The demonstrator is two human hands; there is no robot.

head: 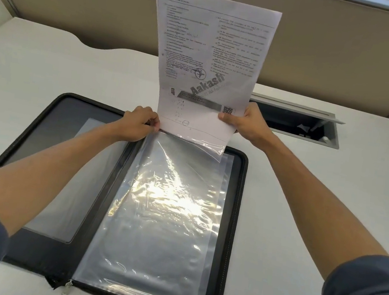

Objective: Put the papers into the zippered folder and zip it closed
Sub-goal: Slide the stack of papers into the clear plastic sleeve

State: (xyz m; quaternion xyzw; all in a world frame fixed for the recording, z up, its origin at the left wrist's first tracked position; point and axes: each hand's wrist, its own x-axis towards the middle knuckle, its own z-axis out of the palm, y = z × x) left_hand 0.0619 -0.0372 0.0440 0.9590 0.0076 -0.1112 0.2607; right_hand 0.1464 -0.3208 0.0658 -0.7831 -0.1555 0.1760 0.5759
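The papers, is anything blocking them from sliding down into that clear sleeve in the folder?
Nothing visible does. The left hand pinches the clear sleeve open at its top, and the right hand holds the papers with their bottom edge already in the mouth.

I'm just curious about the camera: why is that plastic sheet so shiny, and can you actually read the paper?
Head view: overhead light glares off the wrinkled clear sleeve in the open zippered folder. Head view: the papers are lit evenly, but only the big "Aakash" watermark reads; the small print is too soft. Head view: the wide-angle lens bends the desk edges.
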